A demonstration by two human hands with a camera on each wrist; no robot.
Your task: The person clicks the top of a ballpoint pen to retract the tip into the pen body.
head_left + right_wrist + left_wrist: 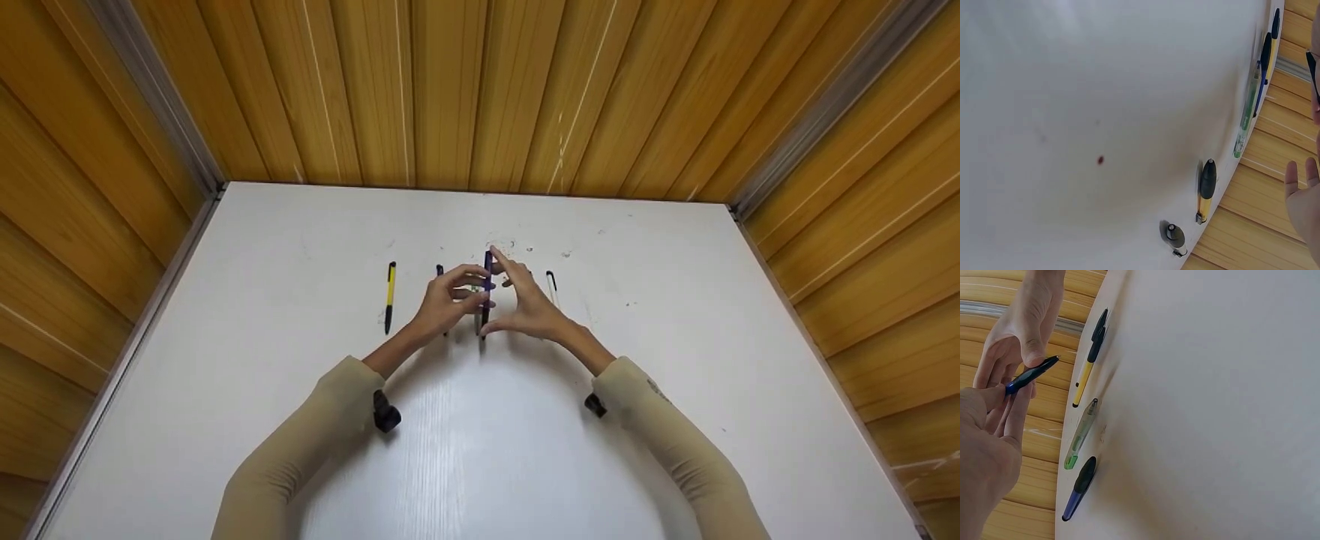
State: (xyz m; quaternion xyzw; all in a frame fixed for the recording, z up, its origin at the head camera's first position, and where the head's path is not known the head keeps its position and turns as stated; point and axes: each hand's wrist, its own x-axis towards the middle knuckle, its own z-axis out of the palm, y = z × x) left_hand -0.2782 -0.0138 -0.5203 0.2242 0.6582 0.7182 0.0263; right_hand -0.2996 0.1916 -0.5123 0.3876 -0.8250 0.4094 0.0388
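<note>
My left hand pinches a dark blue pen above the table, in the middle of the head view. In the left wrist view, the black end of this pen points toward my right hand. My right hand, thumb and index finger spread, is beside the pen, its thumb near the lower end; whether it touches is unclear. Beneath the hands lie a blue pen with a black grip and a clear green pen. A yellow-and-black pen is partly hidden from the head view by my right hand.
A yellow pen with black ends lies on the white table left of my hands. To their right lies a white pen with a black end. Wood-patterned panels border the back and sides.
</note>
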